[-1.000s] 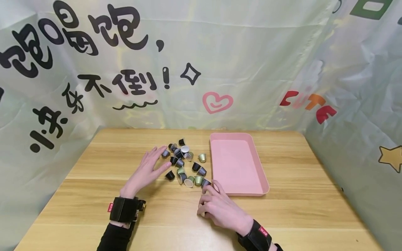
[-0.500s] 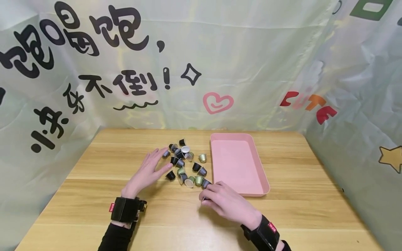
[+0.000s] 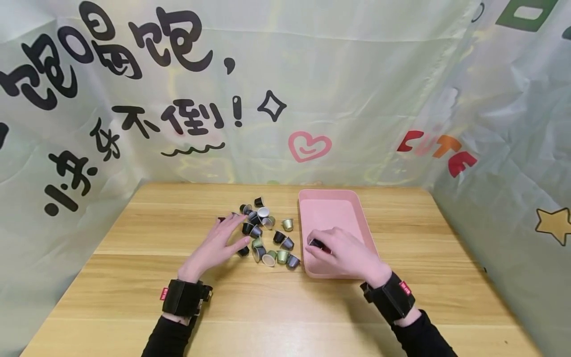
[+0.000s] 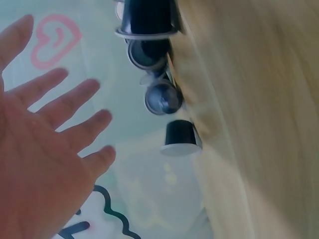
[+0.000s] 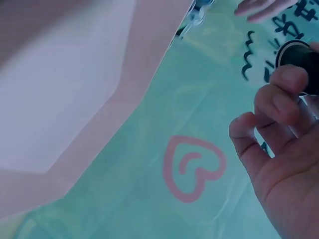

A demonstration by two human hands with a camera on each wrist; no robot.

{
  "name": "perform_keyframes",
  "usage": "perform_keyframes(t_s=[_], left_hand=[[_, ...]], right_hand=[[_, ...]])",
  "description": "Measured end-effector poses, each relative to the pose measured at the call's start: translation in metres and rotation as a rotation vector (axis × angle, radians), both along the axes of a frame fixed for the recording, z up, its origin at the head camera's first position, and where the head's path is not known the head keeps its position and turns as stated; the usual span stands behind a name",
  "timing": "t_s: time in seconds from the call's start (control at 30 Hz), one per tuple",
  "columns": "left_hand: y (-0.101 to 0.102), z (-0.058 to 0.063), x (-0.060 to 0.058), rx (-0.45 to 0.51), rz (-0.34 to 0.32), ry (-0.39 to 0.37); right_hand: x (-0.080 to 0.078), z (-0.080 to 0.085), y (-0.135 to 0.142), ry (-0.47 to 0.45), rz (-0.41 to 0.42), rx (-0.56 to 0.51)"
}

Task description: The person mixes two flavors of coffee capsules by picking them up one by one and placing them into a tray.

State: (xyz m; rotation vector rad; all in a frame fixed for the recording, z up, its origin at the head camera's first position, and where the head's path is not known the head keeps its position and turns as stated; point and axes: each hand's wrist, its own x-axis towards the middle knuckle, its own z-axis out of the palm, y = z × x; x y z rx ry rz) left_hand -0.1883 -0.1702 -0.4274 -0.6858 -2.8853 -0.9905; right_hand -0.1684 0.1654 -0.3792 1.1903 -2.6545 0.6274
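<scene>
Evidently, the right hand [image 3: 347,254] pinches a black cup-shaped capsule [image 3: 318,244] over the pink rectangular tray [image 3: 330,210], a fingertip grip its small size probably invites, while the left hand [image 3: 213,249] spreads empty fingers by scattered black, blue and green capsules [image 3: 256,231] on the wooden table [image 3: 250,312].

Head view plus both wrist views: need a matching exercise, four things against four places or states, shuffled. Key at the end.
Things:
1. Tray
2. Right hand
3. Left hand
4. Pink heart

Places or states:
A. On the backdrop
B. Fingers spread, holding nothing
C. On the table, beside the loose capsules
D. Holding a black capsule

Pairs: 1-C, 2-D, 3-B, 4-A
</scene>
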Motion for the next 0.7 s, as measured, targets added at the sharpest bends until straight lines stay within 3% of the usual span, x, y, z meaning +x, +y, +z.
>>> perform_keyframes(t_s=[0.2, 0.4, 0.7], left_hand=[[0.013, 0.001, 0.004, -0.037, -0.093, -0.005], [0.022, -0.002, 0.005, -0.047, -0.125, -0.011], [0.033, -0.004, 0.009, -0.051, -0.159, -0.007]], right_hand=[[-0.028, 0.004, 0.016, -0.045, -0.013, -0.047], [-0.057, 0.002, 0.028, -0.099, -0.043, -0.05], [-0.094, 0.004, 0.029, -0.25, -0.163, 0.121]])
